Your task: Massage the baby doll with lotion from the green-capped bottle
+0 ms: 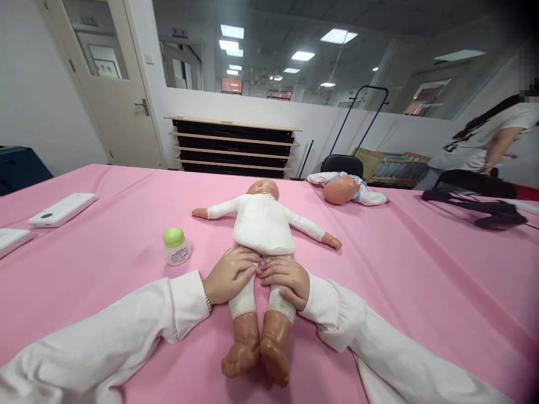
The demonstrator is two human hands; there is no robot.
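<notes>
A baby doll (264, 224) in a white cloth body lies on its back on the pink-covered table, its head away from me and its bare feet towards me. My left hand (231, 274) curves over the thigh on the left side, fingers close together and pointing inward. Over the other thigh my right hand (288, 279) is wrapped in the same way, its thumb lower on the leg. The fingertips of both hands nearly meet between the legs. To the left of the doll stands a small clear jar with a green lid (174, 238).
A second doll (342, 189) lies at the table's far edge. White flat devices (63, 210) rest on the left, and a black strap-like item (475, 209) on the right. Behind the table are a stacked rack (233, 143), a black chair (342, 164) and a person (484, 140) at the right.
</notes>
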